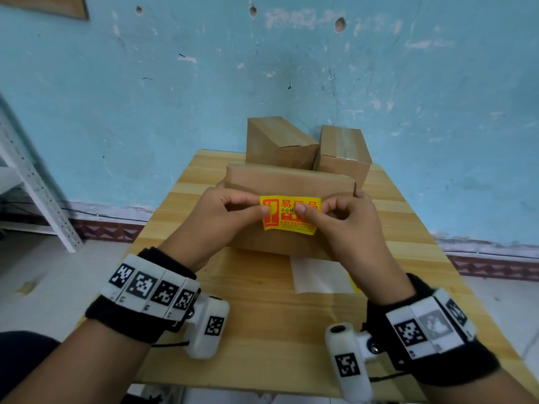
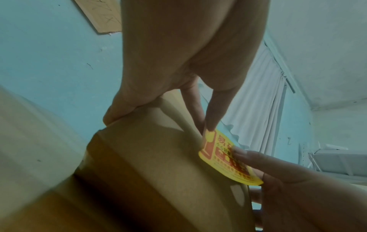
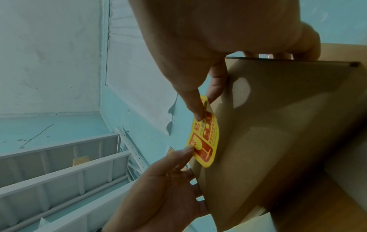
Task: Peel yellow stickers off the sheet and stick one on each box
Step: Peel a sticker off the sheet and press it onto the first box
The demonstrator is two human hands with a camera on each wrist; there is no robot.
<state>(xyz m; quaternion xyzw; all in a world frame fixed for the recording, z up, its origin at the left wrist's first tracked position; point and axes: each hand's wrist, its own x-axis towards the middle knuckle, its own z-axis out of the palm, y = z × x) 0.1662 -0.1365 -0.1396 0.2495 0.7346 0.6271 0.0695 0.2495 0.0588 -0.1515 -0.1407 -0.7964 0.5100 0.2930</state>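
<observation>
fingers [image 1: 264, 209] of both hands pinch the thin, floppy sticker [image 1: 290, 215] by its ends, pressing it onto the box [image 1: 291, 179].

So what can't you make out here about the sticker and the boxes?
- Yellow sticker: middle print covered by both thumbs, head view.
- Sticker sheet: mostly hidden behind the right hand.
- Rear boxes: far faces unseen, so any stickers there cannot be told.
</observation>
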